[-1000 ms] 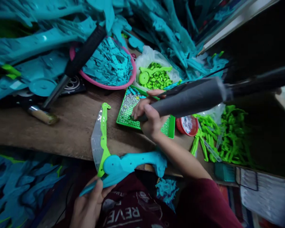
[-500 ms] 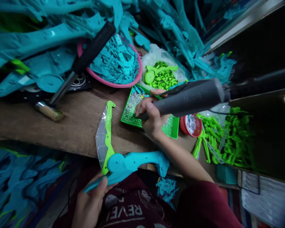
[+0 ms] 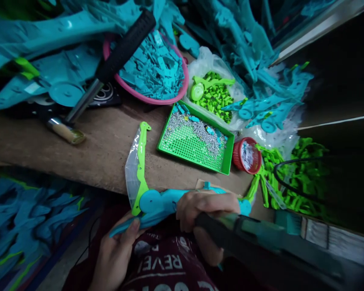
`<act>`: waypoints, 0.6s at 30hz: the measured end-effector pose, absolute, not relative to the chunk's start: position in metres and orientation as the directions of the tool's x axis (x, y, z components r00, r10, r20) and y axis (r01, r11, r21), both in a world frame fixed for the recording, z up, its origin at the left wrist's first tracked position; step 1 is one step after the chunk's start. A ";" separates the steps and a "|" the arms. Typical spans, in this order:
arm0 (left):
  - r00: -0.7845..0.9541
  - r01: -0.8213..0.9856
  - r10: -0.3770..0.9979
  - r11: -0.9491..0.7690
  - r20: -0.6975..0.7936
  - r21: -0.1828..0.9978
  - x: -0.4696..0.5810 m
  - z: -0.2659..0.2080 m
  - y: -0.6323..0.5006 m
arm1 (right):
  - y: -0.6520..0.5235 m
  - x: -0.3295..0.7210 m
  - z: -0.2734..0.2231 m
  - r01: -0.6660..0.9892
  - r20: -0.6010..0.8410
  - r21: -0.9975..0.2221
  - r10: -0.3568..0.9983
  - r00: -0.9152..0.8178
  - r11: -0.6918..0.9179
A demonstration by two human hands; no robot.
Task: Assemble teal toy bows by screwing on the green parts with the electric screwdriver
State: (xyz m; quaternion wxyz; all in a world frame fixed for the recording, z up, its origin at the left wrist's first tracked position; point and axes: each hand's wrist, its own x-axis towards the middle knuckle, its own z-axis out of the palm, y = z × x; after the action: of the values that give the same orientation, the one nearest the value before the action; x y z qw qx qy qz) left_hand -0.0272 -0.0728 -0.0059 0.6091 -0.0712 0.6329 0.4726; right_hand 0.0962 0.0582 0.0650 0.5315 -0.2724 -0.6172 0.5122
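My left hand (image 3: 117, 246) pinches the lower left end of a long blue plastic part (image 3: 164, 200) at the bench's front edge, just above my shirt. Joined to it by its round end is a bright green arm with a clear plastic blade (image 3: 142, 157), pointing away from me. My right hand (image 3: 208, 214) is wrapped around a dark electric screwdriver (image 3: 261, 238), blurred by motion, and lies over the right part of the blue piece. The tool's tip is hidden behind my fingers. Beyond them sits a green perforated tray (image 3: 194, 161) of small screws.
A hammer (image 3: 118, 56) leans across a pink basin (image 3: 170, 100) of small blue pieces. Behind the tray lies a clear bag (image 3: 206, 60) of green caps. A red basket (image 3: 256, 159) and piled green arms (image 3: 306, 178) are at right. Large blue parts (image 3: 63, 30) crowd the back.
My right hand has moved with the screwdriver from above the green tray down toward me, onto the blue part. The tray's screws are uncovered. My left hand keeps its hold.
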 end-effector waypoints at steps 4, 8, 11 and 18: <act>-0.130 -0.694 0.519 0.561 -0.845 0.451 -0.028 -0.007 -0.076 | 0.060 0.094 0.052 -0.316 0.442 -0.887 0.814 -0.377 0.335; -0.133 -0.668 0.548 0.566 -0.826 0.483 -0.031 -0.007 -0.077 | 0.094 0.096 0.073 -0.315 0.407 -0.907 0.776 -0.481 0.281; -0.155 -0.625 0.526 0.603 -0.836 0.495 -0.030 -0.006 -0.076 | 0.144 0.085 0.079 -0.306 0.475 -0.870 0.825 -0.305 0.388; -0.263 -0.705 0.507 0.480 -0.821 0.522 -0.021 0.009 -0.071 | 0.198 0.059 0.034 -0.089 0.383 -0.923 0.918 -0.104 0.375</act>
State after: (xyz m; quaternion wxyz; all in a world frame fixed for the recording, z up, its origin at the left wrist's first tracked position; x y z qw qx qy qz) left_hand -0.0209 -0.0705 0.0088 0.6019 -0.0805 0.6145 0.5036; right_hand 0.0594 0.1976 0.0335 0.5730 -0.3457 -0.5992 0.4394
